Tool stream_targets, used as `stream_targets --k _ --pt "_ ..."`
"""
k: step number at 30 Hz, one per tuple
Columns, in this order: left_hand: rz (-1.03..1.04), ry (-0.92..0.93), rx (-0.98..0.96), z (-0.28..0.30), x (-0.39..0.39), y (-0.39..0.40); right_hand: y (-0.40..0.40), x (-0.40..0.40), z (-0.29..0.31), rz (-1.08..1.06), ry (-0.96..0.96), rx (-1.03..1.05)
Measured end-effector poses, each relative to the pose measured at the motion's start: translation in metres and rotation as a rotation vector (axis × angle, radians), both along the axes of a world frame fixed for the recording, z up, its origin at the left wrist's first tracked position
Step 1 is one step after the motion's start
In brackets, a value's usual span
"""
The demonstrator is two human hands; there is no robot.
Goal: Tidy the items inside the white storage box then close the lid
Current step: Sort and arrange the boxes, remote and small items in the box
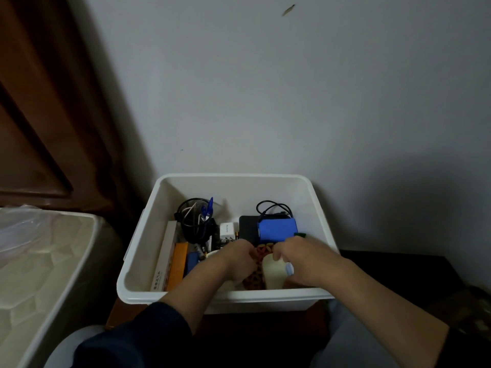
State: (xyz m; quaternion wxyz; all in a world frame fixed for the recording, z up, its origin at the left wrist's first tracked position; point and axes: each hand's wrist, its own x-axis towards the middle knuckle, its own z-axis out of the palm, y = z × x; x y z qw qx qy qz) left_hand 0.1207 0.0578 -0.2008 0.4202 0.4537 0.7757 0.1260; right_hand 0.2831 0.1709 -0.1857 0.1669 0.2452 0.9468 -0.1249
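Note:
The white storage box point(148, 229) stands open against the wall, with no lid in view. Both my hands reach into its front right part. My left hand point(237, 261) and my right hand point(300, 258) have curled fingers on a red-and-brown patterned item point(259, 252) lying between them. A cream object point(272, 273) lies under my right hand. Further back sit a blue pouch point(277, 229) on a black device point(247, 228), a black cable point(271, 207), a white charger point(228, 231) and a black mesh pen holder point(195, 221) with a blue pen.
An orange book point(177, 264) and a white box point(164, 256) stand along the storage box's left wall. A bed with a plastic cover point(39, 261) is at the left. A wooden door point(47, 115) is behind it. Dark furniture point(414, 272) sits to the right.

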Motion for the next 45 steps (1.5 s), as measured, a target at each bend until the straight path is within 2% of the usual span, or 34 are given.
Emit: stream_targets --k 3,6,9,17,20,23,28,32,36,39,42,45 --pt "0.076 0.168 0.005 -0.003 -0.032 -0.013 0.001 0.001 -0.004 -0.008 0.013 -0.015" --pt "0.047 0.317 -0.061 -0.012 -0.057 -0.026 -0.002 -0.002 -0.002 -0.029 0.032 -0.006" --pt "-0.029 0.327 -0.127 -0.019 -0.060 -0.031 -0.008 -0.010 -0.002 -0.023 0.119 0.063" --pt "-0.101 0.455 -0.128 -0.020 -0.053 -0.026 -0.024 -0.038 -0.016 -0.033 0.254 -0.069" --pt "-0.078 0.444 -0.109 -0.016 -0.053 -0.027 -0.028 -0.044 -0.021 -0.032 0.262 -0.111" --pt "-0.027 0.362 -0.039 -0.016 -0.052 -0.026 -0.028 -0.045 -0.023 -0.051 0.264 -0.157" --pt "0.075 0.075 0.063 -0.019 -0.051 -0.030 -0.025 -0.043 -0.025 -0.140 0.268 -0.291" --pt "0.134 0.014 0.127 -0.014 -0.054 -0.033 -0.024 -0.042 -0.028 -0.194 0.282 -0.345" --pt "0.339 -0.065 0.262 -0.001 -0.060 -0.036 -0.023 -0.042 -0.029 -0.234 0.309 -0.411" --pt "0.522 -0.141 0.370 0.008 -0.063 -0.039 -0.027 -0.045 -0.024 -0.217 0.398 -0.485" --pt "0.692 -0.243 0.481 0.016 -0.059 -0.036 -0.029 -0.052 -0.012 -0.125 0.525 -0.354" --pt "0.829 -0.562 0.502 0.023 -0.043 -0.027 -0.017 -0.060 0.005 -0.054 0.567 -0.090"
